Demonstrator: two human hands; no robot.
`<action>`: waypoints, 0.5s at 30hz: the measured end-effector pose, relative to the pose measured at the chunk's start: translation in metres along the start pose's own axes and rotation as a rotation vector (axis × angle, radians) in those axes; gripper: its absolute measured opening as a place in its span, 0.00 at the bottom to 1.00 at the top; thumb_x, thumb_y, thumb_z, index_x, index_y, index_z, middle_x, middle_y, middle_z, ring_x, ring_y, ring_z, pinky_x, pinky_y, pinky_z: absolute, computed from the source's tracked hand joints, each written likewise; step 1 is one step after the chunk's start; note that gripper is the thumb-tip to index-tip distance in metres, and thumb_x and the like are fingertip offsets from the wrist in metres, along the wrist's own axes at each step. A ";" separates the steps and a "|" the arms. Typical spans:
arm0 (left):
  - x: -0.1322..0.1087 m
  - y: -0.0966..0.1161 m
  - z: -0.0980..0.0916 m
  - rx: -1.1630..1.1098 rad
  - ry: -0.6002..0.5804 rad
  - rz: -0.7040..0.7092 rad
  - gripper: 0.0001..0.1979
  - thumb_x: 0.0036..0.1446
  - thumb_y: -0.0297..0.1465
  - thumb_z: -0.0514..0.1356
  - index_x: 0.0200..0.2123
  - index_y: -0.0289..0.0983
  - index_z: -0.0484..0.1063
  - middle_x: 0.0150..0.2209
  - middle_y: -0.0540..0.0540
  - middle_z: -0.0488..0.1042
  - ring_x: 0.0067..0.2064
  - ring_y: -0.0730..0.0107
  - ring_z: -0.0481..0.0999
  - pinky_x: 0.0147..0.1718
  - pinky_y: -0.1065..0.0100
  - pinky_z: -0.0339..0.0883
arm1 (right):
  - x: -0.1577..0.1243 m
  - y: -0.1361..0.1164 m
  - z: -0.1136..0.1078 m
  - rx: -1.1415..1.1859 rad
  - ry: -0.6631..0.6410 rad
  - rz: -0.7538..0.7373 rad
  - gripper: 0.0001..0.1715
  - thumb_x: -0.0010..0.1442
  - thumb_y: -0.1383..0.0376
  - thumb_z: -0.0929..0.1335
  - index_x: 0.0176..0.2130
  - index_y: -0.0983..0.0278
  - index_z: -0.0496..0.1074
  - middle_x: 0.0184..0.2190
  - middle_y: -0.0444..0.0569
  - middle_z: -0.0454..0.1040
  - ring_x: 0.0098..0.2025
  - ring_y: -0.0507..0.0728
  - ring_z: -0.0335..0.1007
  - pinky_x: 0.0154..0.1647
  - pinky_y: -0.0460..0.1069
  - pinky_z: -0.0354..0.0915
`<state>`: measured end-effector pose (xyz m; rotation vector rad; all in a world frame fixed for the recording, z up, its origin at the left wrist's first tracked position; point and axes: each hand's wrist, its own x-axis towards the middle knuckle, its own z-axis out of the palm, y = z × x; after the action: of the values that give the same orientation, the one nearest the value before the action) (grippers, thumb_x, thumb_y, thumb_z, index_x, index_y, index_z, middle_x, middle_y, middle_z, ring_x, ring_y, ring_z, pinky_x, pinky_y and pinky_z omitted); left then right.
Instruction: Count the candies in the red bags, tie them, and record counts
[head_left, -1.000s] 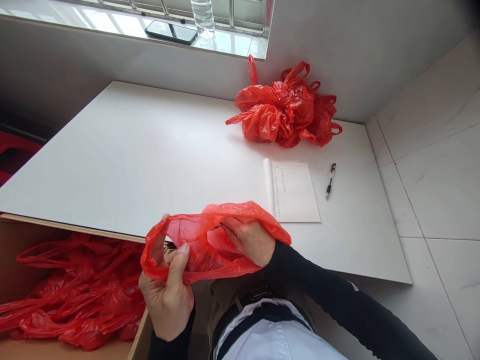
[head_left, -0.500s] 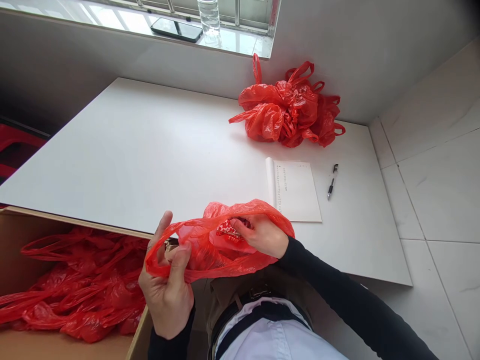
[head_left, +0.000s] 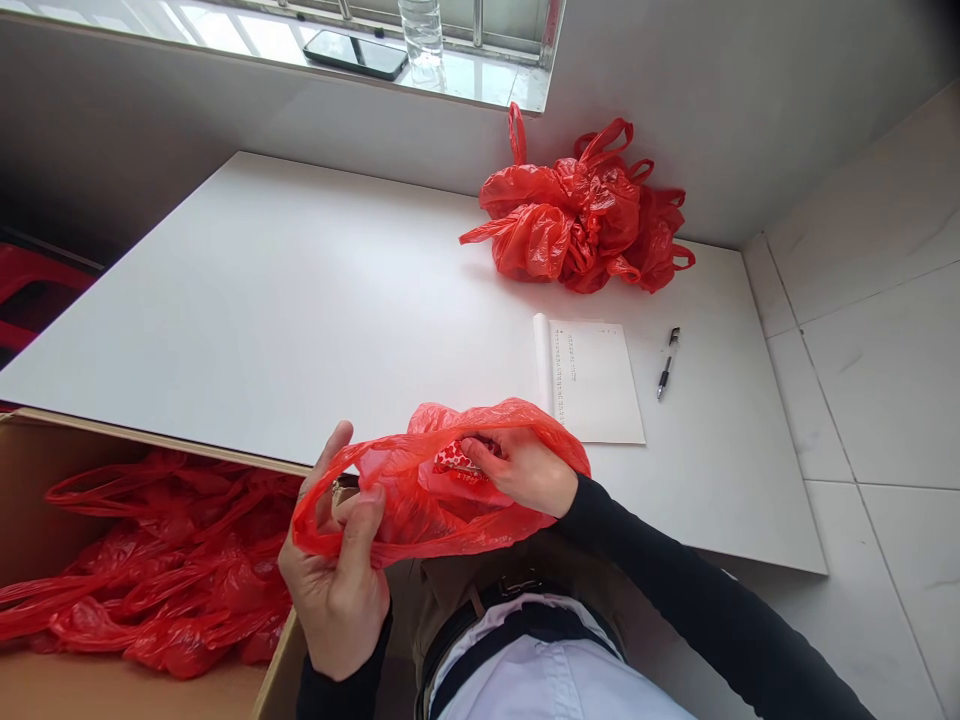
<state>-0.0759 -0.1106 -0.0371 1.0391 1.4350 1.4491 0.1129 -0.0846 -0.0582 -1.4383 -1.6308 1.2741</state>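
A red plastic bag (head_left: 420, 535) is held open in front of my body at the table's near edge. My left hand (head_left: 337, 580) grips the bag's left side, its thumb inside the handle loop and its index finger raised behind the film. Reaching into the bag's mouth, my right hand (head_left: 529, 470) has its fingers closed on a small red-and-white patterned packet (head_left: 456, 458). Its fingertips and the packet's right part are hidden. What else lies inside the bag cannot be made out.
A cardboard box (head_left: 97, 685) with crumpled red plastic bags (head_left: 180, 570) stands at lower left. On the white table (head_left: 300, 300) lie a notebook (head_left: 598, 385), a pen (head_left: 668, 363) and a heap of filled red bags (head_left: 585, 210). The windowsill bears a phone (head_left: 355, 55) and a clear cup (head_left: 422, 30).
Almost nothing differs. The view has shifted very slightly; both hands keep their hold on the bag and the packet.
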 end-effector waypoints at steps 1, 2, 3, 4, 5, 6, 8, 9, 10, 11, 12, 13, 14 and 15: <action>0.000 0.000 0.000 -0.042 -0.007 -0.024 0.23 0.58 0.35 0.68 0.57 0.45 0.76 0.56 0.46 0.76 0.30 0.78 0.69 0.36 0.72 0.68 | 0.000 0.000 0.000 0.000 -0.001 0.000 0.17 0.70 0.64 0.59 0.28 0.61 0.59 0.25 0.38 0.59 0.28 0.50 0.57 0.33 0.48 0.55; -0.001 0.000 0.000 -0.066 -0.009 -0.036 0.24 0.57 0.35 0.68 0.58 0.45 0.75 0.55 0.46 0.76 0.31 0.78 0.70 0.35 0.72 0.68 | 0.000 -0.001 -0.001 0.001 -0.003 0.000 0.17 0.70 0.64 0.59 0.28 0.61 0.59 0.25 0.38 0.60 0.28 0.50 0.58 0.33 0.48 0.55; -0.001 0.001 -0.001 -0.065 -0.007 -0.032 0.24 0.57 0.35 0.68 0.58 0.45 0.75 0.56 0.46 0.76 0.32 0.77 0.71 0.34 0.72 0.68 | 0.000 -0.001 -0.001 0.001 -0.006 0.000 0.16 0.70 0.65 0.59 0.28 0.61 0.59 0.25 0.38 0.60 0.28 0.50 0.58 0.33 0.48 0.55; -0.002 0.001 -0.001 -0.059 -0.007 -0.023 0.23 0.57 0.35 0.68 0.57 0.45 0.76 0.58 0.46 0.75 0.33 0.76 0.72 0.34 0.72 0.68 | 0.000 -0.002 -0.001 0.001 -0.009 0.000 0.16 0.70 0.65 0.59 0.28 0.61 0.59 0.25 0.38 0.60 0.28 0.50 0.58 0.33 0.48 0.55; -0.002 0.000 -0.002 -0.054 -0.006 -0.011 0.21 0.57 0.35 0.68 0.55 0.46 0.78 0.61 0.46 0.73 0.34 0.76 0.73 0.35 0.71 0.69 | 0.000 -0.002 -0.001 0.001 -0.010 0.000 0.16 0.70 0.65 0.59 0.28 0.61 0.59 0.25 0.38 0.60 0.28 0.50 0.57 0.33 0.48 0.55; -0.002 0.000 -0.002 -0.047 -0.006 0.006 0.17 0.57 0.34 0.68 0.51 0.45 0.80 0.64 0.46 0.71 0.36 0.75 0.73 0.37 0.71 0.69 | 0.000 -0.002 -0.001 0.000 -0.012 0.000 0.16 0.70 0.65 0.59 0.28 0.61 0.59 0.25 0.38 0.59 0.28 0.50 0.57 0.33 0.48 0.55; -0.002 -0.001 -0.004 -0.031 -0.012 0.032 0.07 0.58 0.33 0.68 0.40 0.42 0.82 0.66 0.46 0.69 0.39 0.72 0.75 0.39 0.69 0.69 | 0.000 -0.002 -0.001 -0.002 -0.015 0.000 0.16 0.69 0.65 0.59 0.28 0.61 0.59 0.25 0.38 0.59 0.27 0.50 0.57 0.32 0.48 0.55; -0.002 -0.001 -0.004 -0.029 -0.017 0.037 0.03 0.58 0.33 0.68 0.35 0.41 0.81 0.66 0.46 0.69 0.40 0.71 0.75 0.40 0.69 0.68 | 0.000 -0.002 -0.001 -0.003 -0.017 0.000 0.15 0.69 0.65 0.59 0.29 0.61 0.59 0.25 0.38 0.59 0.27 0.50 0.57 0.32 0.48 0.55; -0.002 -0.002 -0.004 -0.027 -0.020 0.040 0.05 0.58 0.33 0.68 0.30 0.39 0.79 0.66 0.46 0.69 0.40 0.71 0.75 0.40 0.68 0.68 | -0.001 -0.002 -0.001 -0.004 -0.020 0.000 0.15 0.70 0.65 0.59 0.29 0.61 0.60 0.25 0.38 0.60 0.27 0.50 0.58 0.32 0.48 0.55; -0.002 -0.002 -0.005 -0.025 -0.023 0.042 0.08 0.58 0.33 0.67 0.27 0.38 0.77 0.65 0.46 0.69 0.40 0.71 0.75 0.40 0.68 0.68 | -0.001 -0.001 -0.001 -0.007 -0.024 -0.001 0.15 0.70 0.65 0.59 0.29 0.61 0.60 0.25 0.38 0.60 0.28 0.51 0.58 0.32 0.48 0.56; -0.002 -0.002 -0.004 -0.025 -0.027 0.041 0.10 0.58 0.32 0.67 0.25 0.37 0.76 0.65 0.46 0.70 0.39 0.71 0.75 0.39 0.68 0.69 | -0.001 -0.001 -0.001 -0.011 -0.025 -0.002 0.15 0.70 0.65 0.59 0.29 0.61 0.61 0.25 0.38 0.61 0.28 0.51 0.59 0.33 0.48 0.57; -0.001 -0.002 -0.004 -0.023 -0.034 0.041 0.10 0.58 0.32 0.67 0.26 0.38 0.75 0.65 0.46 0.70 0.38 0.72 0.75 0.38 0.68 0.69 | -0.001 -0.001 -0.001 -0.017 -0.027 -0.003 0.15 0.70 0.65 0.59 0.30 0.61 0.62 0.25 0.38 0.61 0.28 0.51 0.59 0.33 0.48 0.57; -0.001 -0.002 -0.004 0.007 -0.038 0.055 0.09 0.59 0.33 0.66 0.27 0.38 0.76 0.65 0.46 0.70 0.37 0.72 0.75 0.38 0.67 0.69 | 0.000 0.000 0.000 -0.025 -0.028 -0.003 0.15 0.70 0.65 0.59 0.30 0.61 0.62 0.25 0.39 0.62 0.28 0.51 0.60 0.33 0.48 0.58; -0.001 -0.001 -0.003 0.063 -0.040 0.078 0.07 0.60 0.34 0.65 0.30 0.39 0.77 0.65 0.46 0.70 0.37 0.71 0.75 0.37 0.67 0.70 | 0.000 0.000 0.000 -0.037 -0.027 -0.002 0.15 0.70 0.64 0.59 0.30 0.60 0.63 0.25 0.39 0.62 0.28 0.51 0.61 0.33 0.48 0.58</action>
<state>-0.0789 -0.1124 -0.0386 1.1689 1.4335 1.4376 0.1128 -0.0845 -0.0585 -1.4467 -1.6818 1.2737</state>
